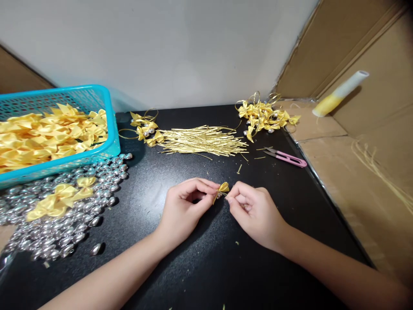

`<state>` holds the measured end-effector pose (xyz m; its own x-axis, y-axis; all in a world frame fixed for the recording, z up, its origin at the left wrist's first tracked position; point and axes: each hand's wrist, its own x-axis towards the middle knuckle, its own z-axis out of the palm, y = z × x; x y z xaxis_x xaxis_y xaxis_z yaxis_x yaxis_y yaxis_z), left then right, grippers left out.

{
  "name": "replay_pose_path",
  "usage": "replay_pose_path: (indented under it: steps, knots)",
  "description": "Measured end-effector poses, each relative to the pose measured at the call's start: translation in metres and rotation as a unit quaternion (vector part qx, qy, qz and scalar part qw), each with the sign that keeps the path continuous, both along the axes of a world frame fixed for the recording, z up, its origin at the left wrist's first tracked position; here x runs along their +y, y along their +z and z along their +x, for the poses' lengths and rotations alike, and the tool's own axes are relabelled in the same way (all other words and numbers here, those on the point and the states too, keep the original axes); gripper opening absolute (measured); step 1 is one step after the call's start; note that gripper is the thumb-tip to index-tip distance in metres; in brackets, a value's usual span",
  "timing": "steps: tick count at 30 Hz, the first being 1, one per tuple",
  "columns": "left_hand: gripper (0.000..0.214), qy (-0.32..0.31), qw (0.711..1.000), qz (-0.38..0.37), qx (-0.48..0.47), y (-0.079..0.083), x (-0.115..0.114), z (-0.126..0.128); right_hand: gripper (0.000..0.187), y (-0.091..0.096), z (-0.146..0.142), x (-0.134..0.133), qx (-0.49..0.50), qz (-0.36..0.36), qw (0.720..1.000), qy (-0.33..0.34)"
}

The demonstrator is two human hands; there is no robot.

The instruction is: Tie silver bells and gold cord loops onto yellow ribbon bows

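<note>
Between thumb and forefinger, my left hand (189, 202) pinches a yellow ribbon bow (223, 187) over the middle of the black table. A small silvery bit shows just under the bow, partly covered by the fingers. My right hand (253, 211) is closed at the bow's right side, its fingertips pinching the thin end of a gold cord (225, 194). Beyond both hands lies a bundle of cut gold cords (203, 141). Pink thread snips (285, 157) rest to the right of that bundle.
A blue basket (111, 129) of yellow bows stands at left. Silver beads (80, 221) spread before it, with loose bows (61, 200) on top. Finished-looking bow loops (264, 114) are heaped at back right, a few more (145, 129) at back left. Cardboard (322, 163) borders the right edge.
</note>
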<state>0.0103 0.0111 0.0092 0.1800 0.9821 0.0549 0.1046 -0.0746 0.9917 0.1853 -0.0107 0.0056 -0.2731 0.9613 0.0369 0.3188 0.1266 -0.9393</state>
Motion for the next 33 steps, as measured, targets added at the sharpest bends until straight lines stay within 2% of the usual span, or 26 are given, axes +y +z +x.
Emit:
replay_pose_path:
  steps: [33]
  knots:
    - [0.012,0.003,1.0,-0.018,-0.004,0.0012,-0.0004,0.0008,0.018,0.0005,-0.0023,0.0007,-0.021,-0.009,1.0,-0.016]
